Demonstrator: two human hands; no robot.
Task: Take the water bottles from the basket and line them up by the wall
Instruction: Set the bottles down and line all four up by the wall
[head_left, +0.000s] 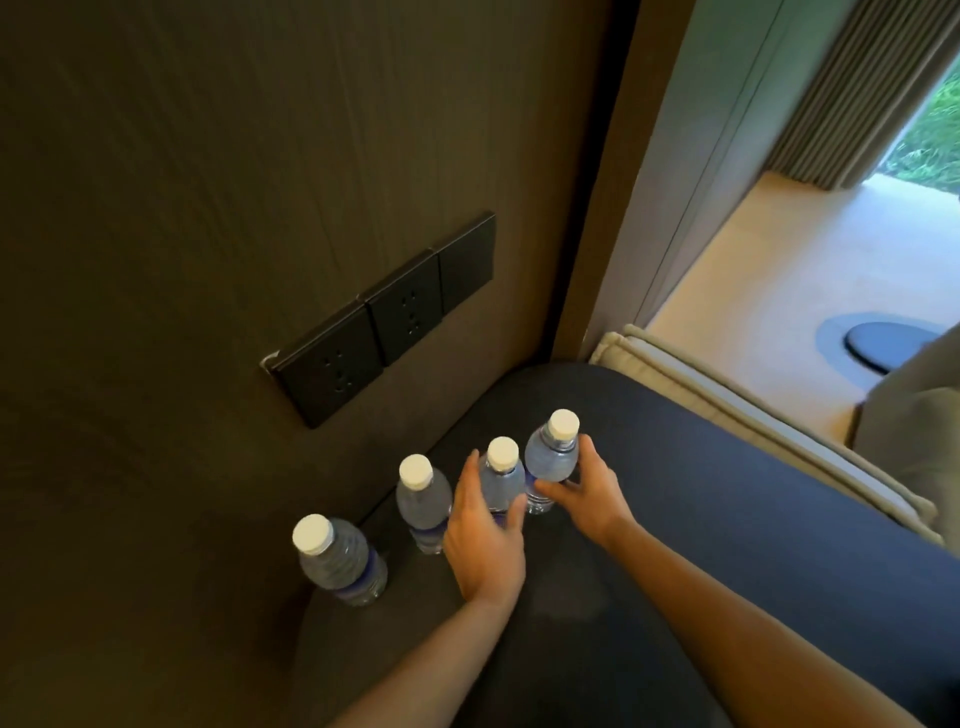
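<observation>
Several clear water bottles with white caps stand in a row on a dark round table (701, 493), close to the brown wall (208, 182). The nearest bottle (340, 561) and the second bottle (422, 501) stand free. My left hand (485, 540) wraps around the third bottle (501, 478). My right hand (587, 491) grips the farthest bottle (553, 457) at its lower body. All of them stand upright. No basket is in view.
A black panel of wall sockets (389, 317) sits on the wall above the bottles. A beige cushioned seat edge (727, 405) lies beyond the table on the right. Further right are a light floor (805, 249) and a doorway with curtains.
</observation>
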